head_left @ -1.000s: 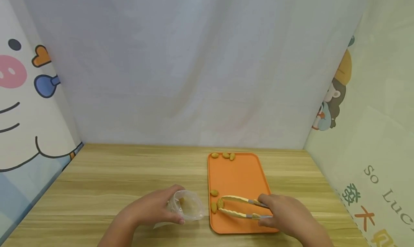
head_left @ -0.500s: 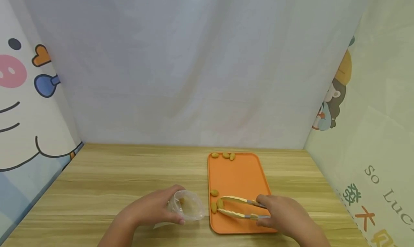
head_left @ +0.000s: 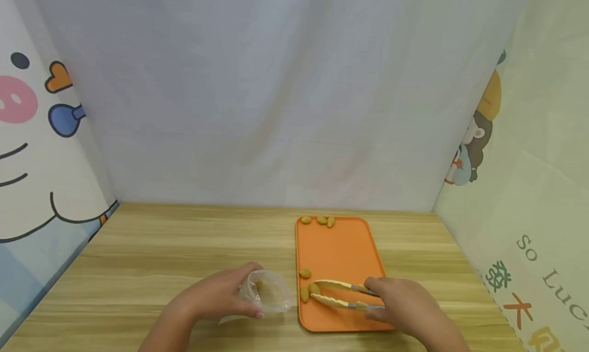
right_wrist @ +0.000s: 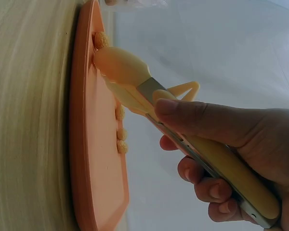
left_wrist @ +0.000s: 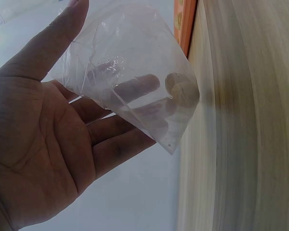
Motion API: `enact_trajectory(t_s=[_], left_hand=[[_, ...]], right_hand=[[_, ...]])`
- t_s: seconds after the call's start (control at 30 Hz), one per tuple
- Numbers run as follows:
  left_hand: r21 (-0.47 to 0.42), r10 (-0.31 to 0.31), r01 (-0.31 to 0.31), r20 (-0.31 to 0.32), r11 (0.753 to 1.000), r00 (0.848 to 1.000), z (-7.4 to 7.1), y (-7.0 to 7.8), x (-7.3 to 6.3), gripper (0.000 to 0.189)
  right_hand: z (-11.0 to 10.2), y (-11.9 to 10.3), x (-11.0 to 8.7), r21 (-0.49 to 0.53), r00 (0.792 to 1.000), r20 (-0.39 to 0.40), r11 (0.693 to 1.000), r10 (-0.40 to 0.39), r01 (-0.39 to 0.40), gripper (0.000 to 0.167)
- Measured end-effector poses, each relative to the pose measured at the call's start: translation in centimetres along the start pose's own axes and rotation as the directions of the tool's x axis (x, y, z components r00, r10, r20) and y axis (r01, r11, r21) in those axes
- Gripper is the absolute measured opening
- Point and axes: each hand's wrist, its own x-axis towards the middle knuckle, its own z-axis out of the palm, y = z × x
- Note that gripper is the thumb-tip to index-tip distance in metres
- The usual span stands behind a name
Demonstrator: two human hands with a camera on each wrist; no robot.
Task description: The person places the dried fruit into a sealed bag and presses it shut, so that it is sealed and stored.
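- Wood-grain table (head_left: 184,239); pale curtain (head_left: 230,96), far.
- Orange tray (head_left: 345,249), right of centre: six brown nuggets (head_left: 304,273), far left and near left.
- My left hand (head_left: 225,290): gripping clear bag (left_wrist: 135,53), left of tray.
- My right hand (head_left: 409,303): gripping tongs (right_wrist: 224,163), tips astride one nugget.

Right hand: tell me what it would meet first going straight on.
For the right hand, probably the brown piece at the tips of its tongs; another piece lies just past it on the orange tray. Whether the tips touch it is unclear.
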Motion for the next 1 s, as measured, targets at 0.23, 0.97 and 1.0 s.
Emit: enact_trajectory(t_s=[0.23, 0.97, 1.0], left_hand=[[-0.011, 0.016, -0.016, 0.008, 1.000, 1.000, -0.09, -0.15, 0.16, 0.083], [-0.006, 0.010, -0.010, 0.010, 1.000, 1.000, -0.12, -0.15, 0.10, 0.082], [-0.006, 0.010, -0.010, 0.008, 1.000, 1.000, -0.11, -0.15, 0.10, 0.082]], right_hand=[[-0.34, 0.05, 0.06, -0.024, 0.999, -0.047, 1.000, -0.019, 0.018, 0.034], [-0.71, -0.37, -0.20, -0.080, 0.946, -0.295, 0.990, -0.134, 0.115, 0.034], [-0.67, -0.37, -0.17, -0.087, 0.935, -0.320, 0.988, -0.152, 0.131, 0.034]])
